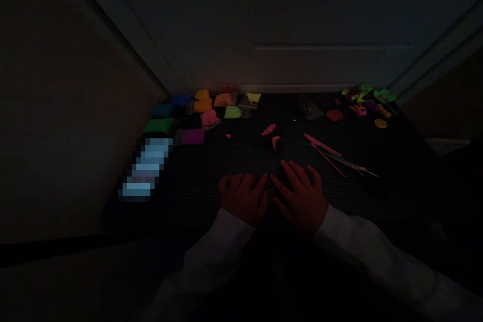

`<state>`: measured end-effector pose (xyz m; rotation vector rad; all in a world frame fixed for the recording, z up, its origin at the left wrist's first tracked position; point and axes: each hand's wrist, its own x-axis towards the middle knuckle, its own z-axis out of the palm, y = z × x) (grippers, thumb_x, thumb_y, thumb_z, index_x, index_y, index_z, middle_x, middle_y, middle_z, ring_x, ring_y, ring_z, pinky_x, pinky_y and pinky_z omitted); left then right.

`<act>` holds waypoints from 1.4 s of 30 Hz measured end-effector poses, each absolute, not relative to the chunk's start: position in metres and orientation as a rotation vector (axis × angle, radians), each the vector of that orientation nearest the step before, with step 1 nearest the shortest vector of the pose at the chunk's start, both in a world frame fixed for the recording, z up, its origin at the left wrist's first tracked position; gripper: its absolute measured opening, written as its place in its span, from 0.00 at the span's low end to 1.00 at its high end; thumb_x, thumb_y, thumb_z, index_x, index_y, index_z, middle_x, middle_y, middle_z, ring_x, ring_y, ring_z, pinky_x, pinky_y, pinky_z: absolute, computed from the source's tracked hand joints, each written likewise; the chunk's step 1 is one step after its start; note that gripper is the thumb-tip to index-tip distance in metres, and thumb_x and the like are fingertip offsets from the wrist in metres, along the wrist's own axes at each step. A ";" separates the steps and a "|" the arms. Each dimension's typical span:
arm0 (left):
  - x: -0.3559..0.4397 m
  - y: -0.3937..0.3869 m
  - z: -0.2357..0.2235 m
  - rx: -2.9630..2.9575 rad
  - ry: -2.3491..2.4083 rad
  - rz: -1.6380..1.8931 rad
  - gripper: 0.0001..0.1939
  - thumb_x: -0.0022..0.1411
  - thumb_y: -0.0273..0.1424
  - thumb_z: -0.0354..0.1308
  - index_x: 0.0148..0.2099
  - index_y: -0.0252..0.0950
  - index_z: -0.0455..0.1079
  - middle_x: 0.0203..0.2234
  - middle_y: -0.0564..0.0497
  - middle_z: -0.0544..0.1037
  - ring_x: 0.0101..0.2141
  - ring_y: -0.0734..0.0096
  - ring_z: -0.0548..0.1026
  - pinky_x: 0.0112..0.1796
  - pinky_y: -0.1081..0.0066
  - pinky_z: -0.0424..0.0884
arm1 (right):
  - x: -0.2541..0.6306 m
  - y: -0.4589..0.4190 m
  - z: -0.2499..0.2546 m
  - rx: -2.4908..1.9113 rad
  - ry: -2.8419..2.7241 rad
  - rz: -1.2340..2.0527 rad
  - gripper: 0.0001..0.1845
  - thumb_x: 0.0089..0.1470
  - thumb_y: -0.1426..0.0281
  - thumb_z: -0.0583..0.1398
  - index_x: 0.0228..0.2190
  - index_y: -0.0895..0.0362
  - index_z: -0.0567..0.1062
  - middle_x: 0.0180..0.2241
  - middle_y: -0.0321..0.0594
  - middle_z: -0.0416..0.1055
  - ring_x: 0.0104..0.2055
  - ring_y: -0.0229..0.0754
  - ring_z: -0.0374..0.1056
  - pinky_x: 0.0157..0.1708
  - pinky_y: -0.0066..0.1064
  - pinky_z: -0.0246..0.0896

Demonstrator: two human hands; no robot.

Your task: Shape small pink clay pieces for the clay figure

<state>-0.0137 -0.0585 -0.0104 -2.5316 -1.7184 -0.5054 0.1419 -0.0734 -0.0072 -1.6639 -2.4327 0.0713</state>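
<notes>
Both hands rest on a dark ridged tabletop [188, 176], fingertips close together near its front middle. My left hand [243, 196] lies palm down, its index finger and thumb apart, the other fingers bent. Spread fingers show on my right hand [302, 196], also palm down. Nothing is visible in either hand, though it is very dark. Just beyond them lie two pink shaped pieces that look like modelling clay, one patterned [269, 130] and one bent [275, 143]. A small pink bit [228, 136] is farther left. Scissors [349, 162] lie to the right beside a pink flat tool [322, 144] and a thin pink stick [328, 160].
Coloured clay packets [203, 105] line the back left. A lit, pixelated screen-like object [147, 168] lies at the left edge. At the back right are a red lump [334, 115], a yellow disc [381, 124] and several colourful shaped pieces [362, 98]. A panelled door-like surface [302, 25] stands behind.
</notes>
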 end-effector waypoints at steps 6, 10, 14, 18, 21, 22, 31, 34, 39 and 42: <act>-0.015 -0.059 -0.012 -2.496 -1.716 -0.521 0.18 0.53 0.35 0.52 0.46 0.40 0.69 0.32 0.46 0.73 0.37 0.56 0.66 0.40 0.53 0.52 | 0.145 -0.072 -0.003 -1.685 -2.409 0.077 0.26 0.54 0.55 0.47 0.52 0.49 0.60 0.60 0.48 0.45 0.60 0.50 0.41 0.53 0.52 0.30; -0.018 -0.060 -0.011 -2.481 -1.704 -0.551 0.16 0.52 0.35 0.52 0.45 0.41 0.70 0.31 0.46 0.74 0.36 0.57 0.66 0.40 0.54 0.52 | 0.146 -0.073 -0.005 -1.701 -2.391 0.076 0.26 0.53 0.55 0.48 0.52 0.50 0.61 0.59 0.49 0.45 0.60 0.51 0.41 0.53 0.52 0.30; -0.019 -0.060 -0.012 -2.468 -1.696 -0.563 0.15 0.52 0.35 0.53 0.43 0.42 0.71 0.30 0.47 0.74 0.36 0.58 0.66 0.41 0.54 0.51 | 0.149 -0.075 -0.006 -1.681 -2.385 0.071 0.25 0.53 0.55 0.49 0.51 0.50 0.62 0.59 0.48 0.46 0.60 0.50 0.42 0.53 0.52 0.30; -0.022 -0.059 -0.015 -2.429 -1.718 -0.646 0.17 0.53 0.35 0.52 0.45 0.42 0.70 0.31 0.47 0.73 0.35 0.59 0.66 0.40 0.56 0.53 | 0.169 -0.070 -0.006 -1.662 -2.235 -0.011 0.25 0.53 0.58 0.51 0.51 0.51 0.61 0.58 0.48 0.50 0.58 0.49 0.48 0.52 0.48 0.37; -0.022 -0.055 -0.016 -2.414 -1.731 -0.767 0.15 0.53 0.35 0.52 0.43 0.41 0.71 0.30 0.46 0.73 0.35 0.60 0.67 0.40 0.57 0.55 | 0.192 -0.061 -0.009 -1.727 -2.022 -0.077 0.18 0.52 0.61 0.53 0.43 0.54 0.70 0.47 0.45 0.65 0.50 0.46 0.58 0.47 0.41 0.45; -0.020 -0.052 -0.016 -2.421 -1.728 -0.813 0.14 0.53 0.35 0.52 0.42 0.40 0.72 0.30 0.47 0.73 0.35 0.61 0.67 0.40 0.58 0.55 | 0.198 -0.058 -0.011 -1.751 -1.999 -0.068 0.17 0.51 0.60 0.55 0.41 0.55 0.71 0.44 0.43 0.68 0.47 0.46 0.60 0.45 0.41 0.45; -0.003 -0.034 -0.001 -2.595 -1.832 -1.088 0.10 0.52 0.34 0.55 0.38 0.42 0.73 0.32 0.49 0.75 0.36 0.63 0.70 0.41 0.58 0.60 | 0.190 -0.053 -0.006 -1.663 -2.059 0.086 0.09 0.53 0.65 0.54 0.31 0.54 0.73 0.33 0.36 0.73 0.38 0.39 0.66 0.39 0.37 0.45; -0.003 -0.036 0.008 -2.893 -1.945 -1.205 0.12 0.51 0.36 0.57 0.39 0.42 0.72 0.34 0.51 0.76 0.37 0.66 0.71 0.41 0.63 0.65 | 0.178 -0.064 0.012 -1.516 -2.067 0.165 0.08 0.53 0.66 0.54 0.33 0.54 0.71 0.34 0.36 0.73 0.37 0.38 0.67 0.40 0.35 0.46; -0.003 -0.045 0.021 -3.116 -2.064 -1.479 0.07 0.50 0.33 0.58 0.33 0.40 0.74 0.31 0.52 0.77 0.33 0.71 0.73 0.38 0.70 0.68 | 0.165 -0.076 0.033 -1.339 -2.071 0.166 0.05 0.52 0.70 0.55 0.33 0.55 0.69 0.33 0.34 0.73 0.36 0.37 0.67 0.41 0.37 0.45; -0.002 -0.048 0.024 -3.047 -2.281 -1.504 0.06 0.49 0.33 0.59 0.31 0.39 0.73 0.29 0.53 0.77 0.33 0.70 0.73 0.38 0.70 0.68 | 0.161 -0.077 0.036 -1.323 -2.094 0.155 0.05 0.51 0.71 0.55 0.33 0.55 0.69 0.33 0.34 0.73 0.37 0.37 0.66 0.43 0.38 0.44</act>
